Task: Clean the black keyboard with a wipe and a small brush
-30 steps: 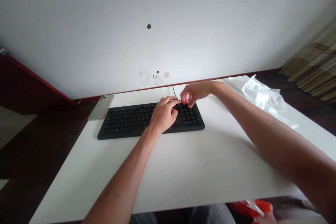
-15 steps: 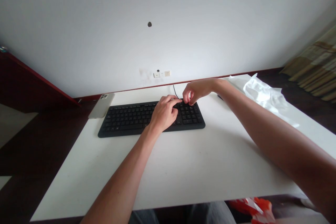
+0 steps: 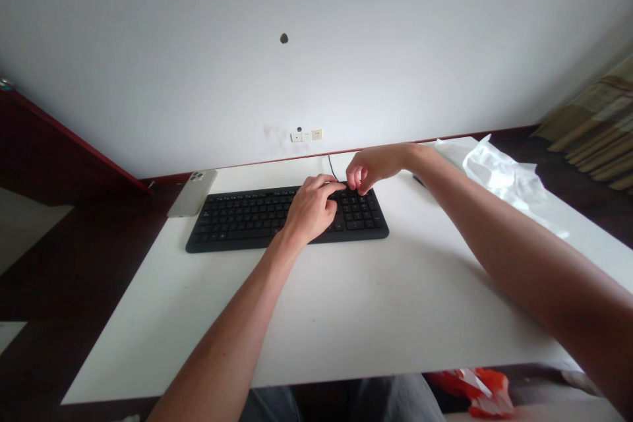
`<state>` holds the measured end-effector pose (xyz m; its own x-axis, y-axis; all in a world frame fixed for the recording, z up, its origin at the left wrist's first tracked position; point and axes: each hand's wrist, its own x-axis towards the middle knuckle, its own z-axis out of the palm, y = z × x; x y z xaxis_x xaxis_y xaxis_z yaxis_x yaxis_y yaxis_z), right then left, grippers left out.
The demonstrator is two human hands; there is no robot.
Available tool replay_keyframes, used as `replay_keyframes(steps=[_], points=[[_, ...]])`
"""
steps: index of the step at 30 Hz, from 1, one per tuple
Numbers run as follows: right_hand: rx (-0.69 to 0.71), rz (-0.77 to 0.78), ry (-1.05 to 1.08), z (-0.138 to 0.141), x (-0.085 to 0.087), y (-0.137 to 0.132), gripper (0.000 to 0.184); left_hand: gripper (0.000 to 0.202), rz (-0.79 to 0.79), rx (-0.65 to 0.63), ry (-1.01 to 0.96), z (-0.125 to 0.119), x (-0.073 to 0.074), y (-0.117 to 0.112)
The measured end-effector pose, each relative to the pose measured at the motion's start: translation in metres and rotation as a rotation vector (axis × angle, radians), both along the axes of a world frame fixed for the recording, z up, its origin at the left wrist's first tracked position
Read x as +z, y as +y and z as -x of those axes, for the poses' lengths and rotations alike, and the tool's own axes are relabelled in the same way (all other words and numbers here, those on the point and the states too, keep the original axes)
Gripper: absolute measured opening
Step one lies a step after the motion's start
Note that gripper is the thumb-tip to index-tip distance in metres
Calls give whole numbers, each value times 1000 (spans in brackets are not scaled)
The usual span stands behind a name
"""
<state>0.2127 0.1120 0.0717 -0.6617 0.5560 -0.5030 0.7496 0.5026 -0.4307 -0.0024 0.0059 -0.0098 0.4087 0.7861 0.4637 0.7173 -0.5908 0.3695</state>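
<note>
A black keyboard (image 3: 247,217) with a number pad lies on the white table (image 3: 341,310). My left hand (image 3: 312,206) rests over the keys to the right of its middle. Its index finger reaches toward the top of the number pad, and the other fingers are partly bent. Close beside that fingertip, my right hand (image 3: 363,173) comes down from the far side with the wrist bent. Its fingers are curled in a pinch at the keyboard's top right edge; whatever lies between the fingertips is hidden.
A pale phone (image 3: 192,194) lies face down left of the keyboard. Behind it a thin black cable (image 3: 331,166) runs toward the wall sockets (image 3: 306,136). A crumpled white plastic bag (image 3: 504,171) lies at the right. Below the table's front edge is a red bag (image 3: 482,390).
The view has shifted slightly, so the table and keyboard appear a little higher. Both hands keep nearly the same pose at the top of the number pad.
</note>
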Motion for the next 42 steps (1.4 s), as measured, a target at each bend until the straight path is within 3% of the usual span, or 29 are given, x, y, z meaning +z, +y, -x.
replay_keyframes(steps=[4, 10, 21, 42], points=[[-1, 12, 18, 0, -3, 2, 25, 50, 3, -3, 0, 0, 0, 0], [-115, 0, -11, 3, -3, 0, 20, 50, 18, 2, 5, 0, 0, -1], [-55, 56, -25, -5, 1, 2, 27, 51, 18, -2, 2, 1, 0, -1], [-37, -57, -73, 2, 8, -8, 35, 54, 20, -11, 11, 1, 1, -1]])
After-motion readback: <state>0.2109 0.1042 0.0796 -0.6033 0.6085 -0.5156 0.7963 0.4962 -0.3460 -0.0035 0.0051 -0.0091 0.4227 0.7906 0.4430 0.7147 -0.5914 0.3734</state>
